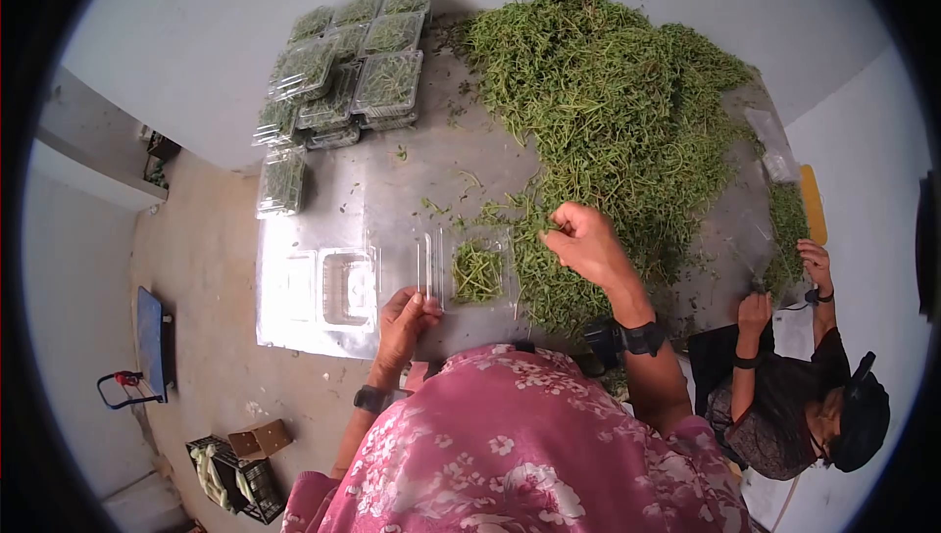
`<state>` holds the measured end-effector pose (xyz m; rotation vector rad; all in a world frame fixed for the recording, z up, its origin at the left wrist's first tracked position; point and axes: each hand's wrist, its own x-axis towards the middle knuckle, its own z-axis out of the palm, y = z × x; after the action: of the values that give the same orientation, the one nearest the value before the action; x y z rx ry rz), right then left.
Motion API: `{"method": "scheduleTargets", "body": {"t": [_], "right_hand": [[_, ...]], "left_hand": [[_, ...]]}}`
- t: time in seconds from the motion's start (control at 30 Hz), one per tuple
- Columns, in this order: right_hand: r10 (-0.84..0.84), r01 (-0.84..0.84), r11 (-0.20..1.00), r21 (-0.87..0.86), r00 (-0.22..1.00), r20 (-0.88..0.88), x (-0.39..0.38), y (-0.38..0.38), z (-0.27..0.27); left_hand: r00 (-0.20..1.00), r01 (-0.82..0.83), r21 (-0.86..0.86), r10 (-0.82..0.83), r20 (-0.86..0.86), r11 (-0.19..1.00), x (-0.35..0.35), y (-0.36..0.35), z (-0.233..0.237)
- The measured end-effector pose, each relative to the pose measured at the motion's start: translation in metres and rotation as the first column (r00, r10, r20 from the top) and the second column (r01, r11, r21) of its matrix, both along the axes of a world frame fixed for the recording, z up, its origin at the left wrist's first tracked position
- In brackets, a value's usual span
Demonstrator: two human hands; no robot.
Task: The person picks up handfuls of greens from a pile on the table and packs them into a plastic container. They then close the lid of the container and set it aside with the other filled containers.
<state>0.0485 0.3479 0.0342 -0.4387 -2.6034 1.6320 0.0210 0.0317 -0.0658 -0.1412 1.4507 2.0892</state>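
A clear plastic container with its lid open lies before me, and green sprigs (477,270) fill part of its right half. My left hand (407,320) pinches the near edge of this container's lid side (425,264). Over the left edge of the big green heap (627,92), my right hand (580,237) is closed, thumb against fingers, at some sprigs; what exactly it grips is too small to make out. An empty open container (348,286) stands to the left on the metal table (392,200).
Filled, closed containers (387,82) are stacked at the table's back left. At the right, a co-worker's hands (754,312) are near another pile of greens (786,234) and a yellow object (813,205). A blue cart (150,342) and black crate (257,489) stand on the floor.
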Motion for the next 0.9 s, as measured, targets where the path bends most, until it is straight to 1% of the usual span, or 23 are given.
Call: {"method": "scheduleTargets", "body": {"t": [0.07, 0.17, 0.27, 0.37, 0.47, 0.57, 0.67, 0.7, 0.77, 0.87, 0.9], "right_hand": [[0.058, -0.055, 0.998, -0.020, 0.986, 0.155, -0.006, -0.030, 0.018], [0.093, -0.097, 0.975, 0.199, 0.995, 0.032, -0.008, -0.046, -0.007], [0.154, -0.133, 0.937, 0.323, 0.987, -0.040, -0.006, -0.044, -0.010], [0.268, -0.251, 0.904, 0.345, 0.964, -0.001, -0.005, -0.054, -0.005], [0.460, -0.335, 0.719, 0.609, 0.886, -0.056, -0.003, -0.079, -0.024], [0.570, -0.357, 0.611, 0.707, 0.818, -0.080, -0.006, -0.088, -0.050], [0.508, -0.353, 0.548, 0.758, 0.861, 0.035, -0.014, -0.081, -0.064], [0.502, -0.327, 0.600, 0.730, 0.864, -0.026, -0.017, -0.080, -0.060], [0.476, -0.277, 0.700, 0.658, 0.868, -0.141, -0.016, -0.077, -0.054], [0.340, -0.230, 0.785, 0.575, 0.936, -0.090, -0.027, -0.058, -0.024], [0.274, -0.174, 0.799, 0.575, 0.957, -0.091, -0.035, -0.047, -0.028]], "left_hand": [[1.000, 0.005, 0.004, -0.005, -0.003, 1.000, 0.000, -0.001, -0.002], [1.000, -0.001, 0.008, 0.001, 0.001, 1.000, 0.000, -0.001, 0.000], [1.000, 0.001, 0.035, -0.001, -0.008, 0.999, 0.002, -0.001, 0.002], [1.000, 0.010, 0.050, -0.009, -0.006, 0.999, 0.001, 0.000, 0.002], [1.000, 0.022, 0.044, -0.021, -0.013, 0.999, 0.000, -0.001, 0.001], [0.999, 0.037, 0.030, -0.036, -0.026, 0.999, -0.001, -0.002, -0.003], [0.999, 0.022, -0.005, -0.022, -0.023, 1.000, 0.000, 0.000, -0.001], [1.000, 0.010, -0.021, -0.011, -0.020, 1.000, 0.001, 0.000, 0.001], [1.000, 0.009, -0.001, -0.010, -0.023, 1.000, 0.001, 0.000, 0.000], [1.000, 0.017, 0.031, -0.017, -0.022, 0.999, 0.000, -0.001, -0.001], [1.000, 0.022, 0.041, -0.021, -0.023, 0.999, 0.000, -0.002, -0.002]]}}
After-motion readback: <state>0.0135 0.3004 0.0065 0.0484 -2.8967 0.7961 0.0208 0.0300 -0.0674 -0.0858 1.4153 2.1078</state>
